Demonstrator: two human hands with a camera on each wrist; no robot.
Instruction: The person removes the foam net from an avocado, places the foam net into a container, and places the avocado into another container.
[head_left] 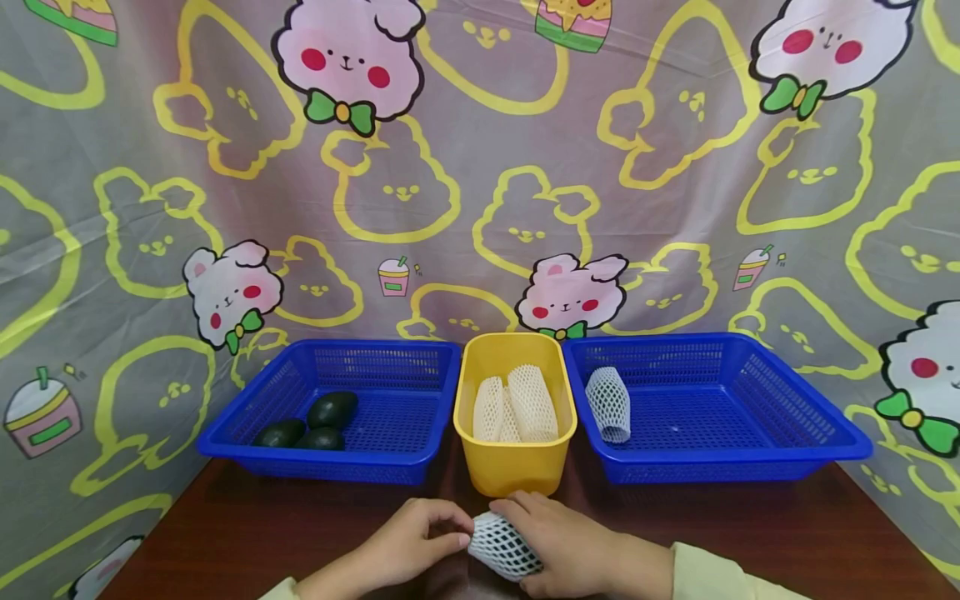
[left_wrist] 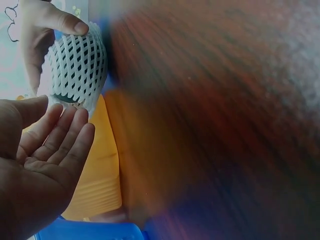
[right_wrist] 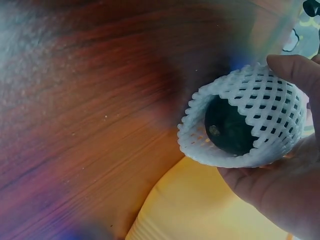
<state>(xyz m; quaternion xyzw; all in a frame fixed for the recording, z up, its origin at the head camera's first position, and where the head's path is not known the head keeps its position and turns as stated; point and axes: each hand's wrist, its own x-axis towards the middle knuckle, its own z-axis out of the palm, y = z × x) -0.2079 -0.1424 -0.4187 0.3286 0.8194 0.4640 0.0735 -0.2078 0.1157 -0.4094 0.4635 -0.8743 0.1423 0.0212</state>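
Over the table, close in front of the yellow bin, my right hand (head_left: 573,546) grips a dark green avocado (right_wrist: 232,127) inside a white foam net sleeve (head_left: 501,550). Its fingers lie over the far side of the sleeve and the thumb is on the near side. In the right wrist view, the sleeve's mouth gapes around the avocado's bare end. My left hand (head_left: 412,537) is at the sleeve's left end, palm up in the left wrist view. Its fingers are loosely bent, with fingertips right at the rim and thumb slightly apart.
Three avocados (head_left: 330,410) lie in the blue basket (head_left: 397,467) on the left. Several foam sleeves (head_left: 532,404) stand in the yellow bin (head_left: 513,467). A white foam net (head_left: 609,404) lies along the left side of the right blue basket (head_left: 735,467). A patterned curtain hangs behind.
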